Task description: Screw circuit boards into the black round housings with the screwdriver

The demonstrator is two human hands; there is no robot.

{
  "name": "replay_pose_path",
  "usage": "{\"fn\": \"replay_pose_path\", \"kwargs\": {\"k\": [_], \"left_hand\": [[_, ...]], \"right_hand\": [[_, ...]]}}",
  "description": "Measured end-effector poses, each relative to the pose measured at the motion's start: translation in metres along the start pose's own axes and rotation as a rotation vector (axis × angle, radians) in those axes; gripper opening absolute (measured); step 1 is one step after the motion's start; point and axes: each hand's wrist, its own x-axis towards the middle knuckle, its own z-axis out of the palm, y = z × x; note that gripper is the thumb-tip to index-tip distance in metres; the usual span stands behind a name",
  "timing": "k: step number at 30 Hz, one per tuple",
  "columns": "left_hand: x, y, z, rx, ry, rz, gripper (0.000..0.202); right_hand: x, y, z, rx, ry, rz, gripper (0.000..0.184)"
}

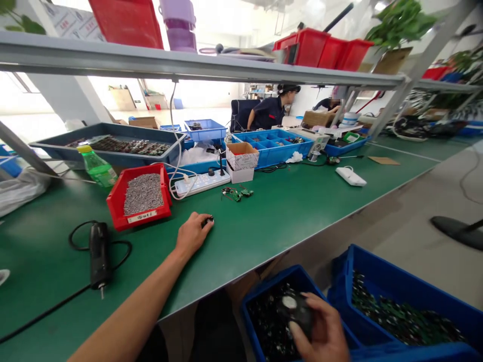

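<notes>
My left hand (pixel 192 234) rests on the green table (pixel 287 211), its fingers closed on a small black part (pixel 208 220). My right hand (pixel 320 332) is low at the bottom, over a blue bin (pixel 264 296) full of dark parts. It grips a black round part with a white disc (pixel 296 309). A second blue bin (pixel 377 266) holding green circuit boards stands to the right of it.
A red tray of small metal screws (pixel 141 193), a black electric screwdriver (pixel 99 254) with its cable, a green bottle (pixel 98 168), a power strip (pixel 202 182), loose circuit boards (pixel 237 192) and blue trays (pixel 275 146) lie on the table. Two people sit at the far end.
</notes>
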Motion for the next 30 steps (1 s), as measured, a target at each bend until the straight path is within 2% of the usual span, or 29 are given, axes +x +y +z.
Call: {"fn": "replay_pose_path", "kwargs": {"k": [3, 5, 7, 9, 12, 15, 16, 19, 21, 23, 25, 30], "left_hand": [[-0.029, -0.02, -0.021, -0.116, 0.0, 0.052, 0.028], [-0.051, -0.034, -0.039, -0.252, 0.015, 0.069, 0.029], [-0.074, -0.048, -0.058, -0.378, 0.038, 0.055, 0.03], [-0.096, -0.061, -0.077, -0.444, 0.047, 0.023, 0.029], [-0.125, -0.076, -0.101, -0.51, 0.013, -0.007, 0.03], [-0.148, -0.079, -0.122, -0.564, -0.048, 0.019, 0.03], [-0.153, -0.076, -0.128, -0.582, -0.083, 0.047, 0.03], [-0.163, -0.064, -0.143, -0.654, -0.218, 0.149, 0.03], [-0.165, -0.057, -0.149, -0.696, -0.29, 0.198, 0.031], [-0.166, -0.053, -0.153, -0.711, -0.327, 0.225, 0.031], [-0.167, -0.052, -0.154, -0.703, -0.345, 0.246, 0.032], [-0.17, -0.054, -0.151, -0.676, -0.36, 0.267, 0.034]], "right_hand": [[-0.001, -0.069, 0.097, -0.065, -0.187, -0.278, 0.036], [-0.004, -0.098, 0.149, -0.142, -0.27, -0.365, 0.031], [-0.008, -0.112, 0.185, -0.208, -0.303, -0.404, 0.03], [-0.013, -0.115, 0.208, -0.287, -0.334, -0.429, 0.029], [-0.018, -0.119, 0.218, -0.354, -0.419, -0.462, 0.034], [-0.022, -0.134, 0.208, -0.238, -0.489, -0.394, 0.04], [-0.023, -0.14, 0.203, -0.158, -0.553, -0.315, 0.038], [-0.025, -0.157, 0.193, 0.187, -0.889, 0.042, 0.036], [-0.027, -0.162, 0.192, 0.404, -1.015, 0.238, 0.042], [-0.029, -0.164, 0.193, 0.52, -1.009, 0.328, 0.047], [-0.031, -0.163, 0.196, 0.552, -0.979, 0.357, 0.047], [-0.037, -0.162, 0.203, 0.545, -0.827, 0.361, 0.03]]}}
